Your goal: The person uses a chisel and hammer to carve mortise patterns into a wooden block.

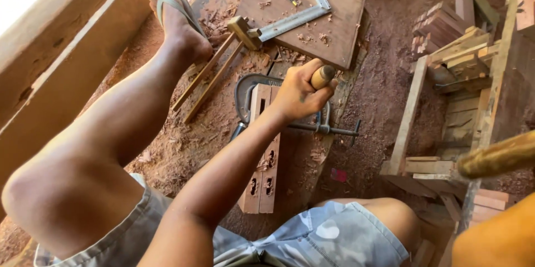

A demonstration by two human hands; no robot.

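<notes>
My left hand [298,94] is clenched around a wooden chisel handle [322,76], held upright over two clamped wooden pieces [263,155] with mortise holes, which lie mid-scene on the sawdust-covered ground. A metal clamp [312,125] grips their far end. My right hand is out of frame; only a blurred wooden mallet handle [496,157] shows at the right. A steel square [295,19] rests on a far board [312,8].

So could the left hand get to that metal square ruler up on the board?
Probably yes. The left hand grips a wooden tool handle over the clamped wood pieces. The metal square lies uncovered on the flat board just beyond, with nothing between, though the hand is full.
</notes>
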